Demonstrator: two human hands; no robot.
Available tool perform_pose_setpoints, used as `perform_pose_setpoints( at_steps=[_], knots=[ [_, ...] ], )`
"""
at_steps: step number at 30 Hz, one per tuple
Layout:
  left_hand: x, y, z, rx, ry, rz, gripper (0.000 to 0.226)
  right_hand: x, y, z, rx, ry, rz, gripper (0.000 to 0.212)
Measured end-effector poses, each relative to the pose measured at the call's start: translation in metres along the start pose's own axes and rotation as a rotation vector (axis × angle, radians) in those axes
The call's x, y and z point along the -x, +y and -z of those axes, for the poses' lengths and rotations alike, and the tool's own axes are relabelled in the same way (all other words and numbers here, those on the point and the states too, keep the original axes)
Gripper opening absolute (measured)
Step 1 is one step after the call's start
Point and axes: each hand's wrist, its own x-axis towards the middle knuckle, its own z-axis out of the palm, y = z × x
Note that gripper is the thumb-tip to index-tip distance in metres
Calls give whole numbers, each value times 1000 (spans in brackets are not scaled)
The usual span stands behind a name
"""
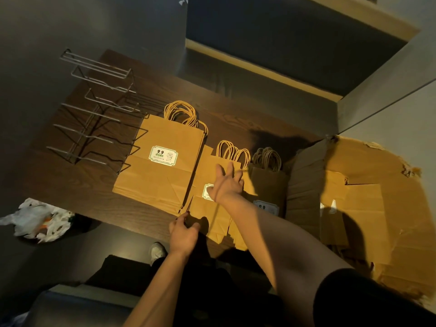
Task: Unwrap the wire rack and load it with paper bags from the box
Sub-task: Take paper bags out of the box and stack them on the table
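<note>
A bare metal wire rack (94,109) stands at the left of the dark wooden table (236,109). Beside it lies a large stack of brown paper bags (160,171) with a 9.9 label. Further right lie a medium stack of bags (212,218) and a small darker stack (269,185). My right hand (227,182) lies flat with spread fingers on the medium stack. My left hand (182,234) grips the stack's near left corner at the table's front edge. The torn cardboard box (368,197) lies open at the right, with more bags in it.
Crumpled white plastic wrap (37,220) sits on a dark bin below the table's left front corner. My shoe (157,252) and dark trousers show under the table edge. A grey wall runs along the left, a bench beyond the table.
</note>
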Motion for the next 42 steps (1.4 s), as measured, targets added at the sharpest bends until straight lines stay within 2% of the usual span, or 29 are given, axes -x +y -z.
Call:
perform_pose_setpoints(
  at_steps=[5, 7, 9, 13, 16, 19, 22, 24, 26, 28, 30, 32, 34, 39, 42],
  knots=[
    [-4, 5, -9, -60, -21, -4, 79, -32, 4, 35, -11, -120, -54, 120],
    [-6, 6, -13, -90, -13, -11, 85, -42, 8, 43, -19, -145, -24, 122],
    [-5, 5, -14, -127, -10, -18, 83, -52, 10, 45, -11, -143, 14, 113],
    [-3, 1, -12, -118, 41, -9, 72, -61, 7, 47, 18, -124, 101, 74],
    [-3, 4, -8, -126, 95, -2, 68, -64, 9, 50, -117, -6, 218, 58],
    [-7, 5, -8, -155, 107, -3, 71, -63, 13, 52, -256, 92, 298, 52],
    [-12, 6, -10, -240, 142, -16, 75, -51, 22, 56, -451, 66, 315, 68],
    [-14, 10, -11, -284, 160, -19, 74, -34, 27, 52, -556, 154, 248, 77],
    [-12, 16, -14, -321, 182, -16, 75, -14, 29, 35, -774, 232, 64, 70],
    [-11, 21, -19, -407, 205, -43, 76, 14, 23, 11, -1044, 87, -202, 65],
    [-13, 25, -24, -508, 216, -75, 79, 36, 14, -17, -1062, -44, -382, 83],
    [-15, 29, -27, -567, 224, -106, 82, 47, 6, -40, -1037, -56, -441, 97],
    [-19, 30, -29, -602, 223, -147, 84, 46, 3, -49, -1047, -49, -475, 102],
    [-26, 39, -42, -519, 178, -248, 78, 48, 13, -50, -1100, -26, -463, 93],
    [-33, 44, -46, -416, 182, -294, 76, 61, 14, -54, -1242, 48, -414, 85]
  ],
)
